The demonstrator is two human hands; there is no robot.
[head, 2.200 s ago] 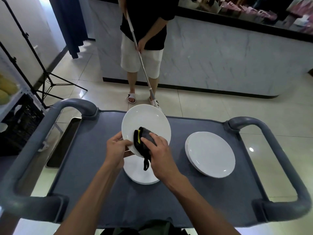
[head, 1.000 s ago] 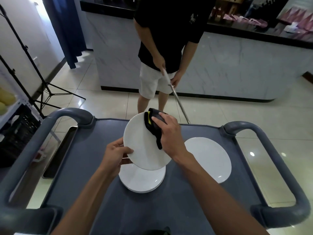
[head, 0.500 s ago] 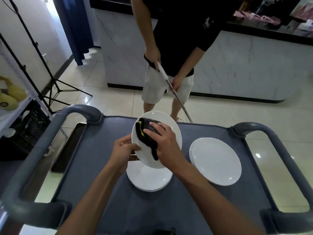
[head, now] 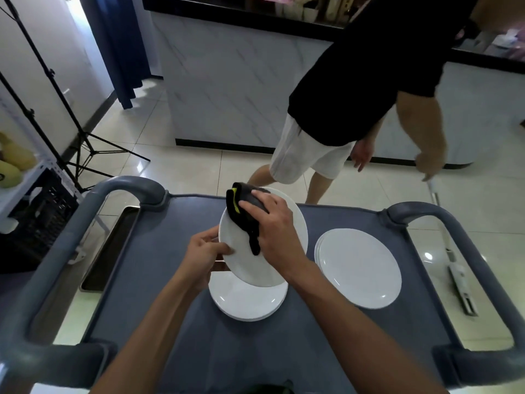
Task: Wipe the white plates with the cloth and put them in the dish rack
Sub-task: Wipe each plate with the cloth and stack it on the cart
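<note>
Wiping is clearly mid-swing: the cloth [head: 245,212] has been slid back up to the far rim of the held plate [head: 267,268], after being seen nearer the middle half a second ago, so the plate's face looks pretty much covered by now. The plate is kept tilted above the left stack [head: 247,301], pinched at its near-left edge by the left hand [head: 205,253], thumb on top and fingers curled underneath. The cloth is pressed flat under the right hand [head: 273,228], fingers wrapped over the wad, a dark tail left dangling onto the white.

A second stack [head: 358,268] is parked just to the right on the grey cart [head: 159,280], untouched. No dish rack can be made out anywhere, so racking probably calls for a turn away first.

Compared with earlier, the bystander [head: 355,89] has been shifted off to the right, and the mop [head: 454,268] is now seen lying out on the floor beside the cart's right handle
</note>
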